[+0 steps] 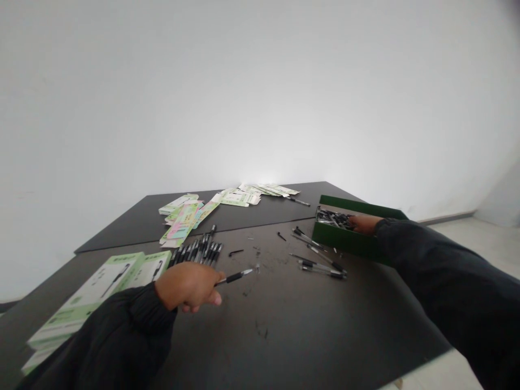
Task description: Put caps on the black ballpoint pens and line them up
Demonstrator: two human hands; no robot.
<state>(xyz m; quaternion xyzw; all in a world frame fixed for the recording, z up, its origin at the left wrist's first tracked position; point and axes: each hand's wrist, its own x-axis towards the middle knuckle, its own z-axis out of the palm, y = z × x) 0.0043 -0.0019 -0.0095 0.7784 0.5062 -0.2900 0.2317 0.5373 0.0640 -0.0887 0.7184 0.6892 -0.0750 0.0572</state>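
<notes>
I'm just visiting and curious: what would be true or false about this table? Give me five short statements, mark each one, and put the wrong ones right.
1. The left hand holds a pen. True.
2. The green box is closed. False: it is open, with more pens inside.
3. The right hand reaches into the green box. True.
4. Every pen lies in the green box. False: several lie on the table.
5. Cartons lie on the table's far side. True.
</notes>
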